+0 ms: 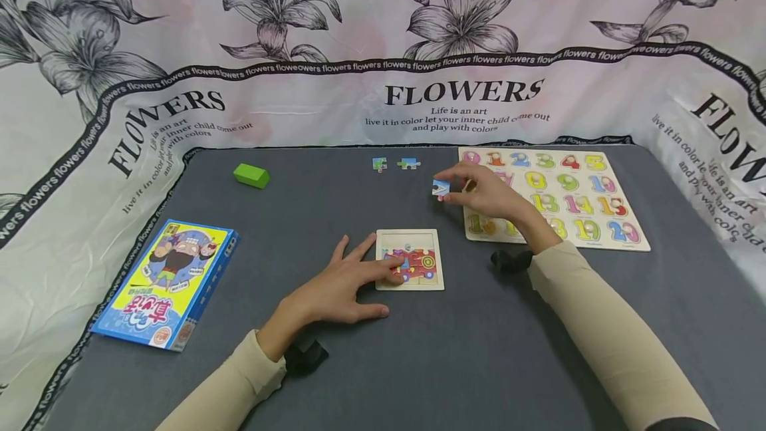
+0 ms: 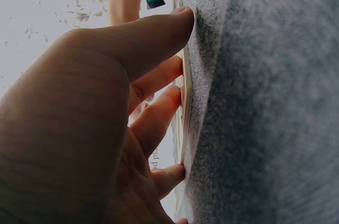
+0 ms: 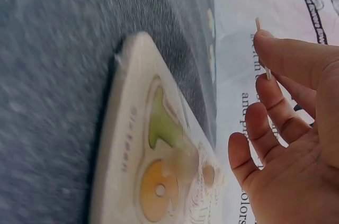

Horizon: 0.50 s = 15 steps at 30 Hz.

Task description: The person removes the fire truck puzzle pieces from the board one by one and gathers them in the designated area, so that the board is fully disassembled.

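Observation:
A small blue jigsaw puzzle piece (image 1: 441,188) is pinched between the thumb and fingers of my right hand (image 1: 487,193), above the table by the number board's left edge. In the right wrist view the puzzle piece (image 3: 263,49) shows edge-on. My left hand (image 1: 338,288) lies with spread fingers on a small square wooden puzzle (image 1: 439,271), which shows a red vehicle picture. Its thumb rests near the cloth. Two more puzzle pieces, one (image 1: 380,164) and another (image 1: 409,163), lie at the back of the table.
A wooden number board (image 1: 634,241) lies at the right, partly beneath the right hand. At the left are a blue and yellow box (image 1: 173,285) and a green block (image 1: 251,175). Grey cloth (image 1: 467,351) covers the table; a flowered sheet (image 1: 335,105) hangs behind.

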Each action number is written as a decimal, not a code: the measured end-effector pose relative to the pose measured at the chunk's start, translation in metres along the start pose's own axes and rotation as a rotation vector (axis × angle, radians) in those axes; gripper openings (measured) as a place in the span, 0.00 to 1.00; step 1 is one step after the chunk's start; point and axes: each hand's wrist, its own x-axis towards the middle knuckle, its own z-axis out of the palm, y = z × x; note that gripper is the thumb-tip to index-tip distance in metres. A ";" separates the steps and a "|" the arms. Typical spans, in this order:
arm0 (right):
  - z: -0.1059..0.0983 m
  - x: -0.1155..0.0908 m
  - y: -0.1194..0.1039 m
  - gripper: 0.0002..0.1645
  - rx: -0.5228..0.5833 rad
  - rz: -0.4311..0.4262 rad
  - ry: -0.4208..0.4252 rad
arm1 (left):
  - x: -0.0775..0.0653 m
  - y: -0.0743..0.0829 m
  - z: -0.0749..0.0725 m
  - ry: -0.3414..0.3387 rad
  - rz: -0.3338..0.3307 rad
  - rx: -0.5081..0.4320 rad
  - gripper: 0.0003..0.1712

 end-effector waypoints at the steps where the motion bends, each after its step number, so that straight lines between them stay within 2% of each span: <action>1: -0.001 0.001 0.002 0.24 -0.007 0.006 0.003 | 0.000 0.000 0.000 -0.002 -0.003 0.001 0.29; 7: -0.007 0.014 0.009 0.24 -0.037 0.011 0.002 | 0.000 -0.003 0.001 -0.007 -0.011 -0.002 0.29; 15: -0.013 0.034 0.014 0.22 -0.116 0.035 0.011 | -0.002 -0.004 0.003 0.018 0.028 0.008 0.28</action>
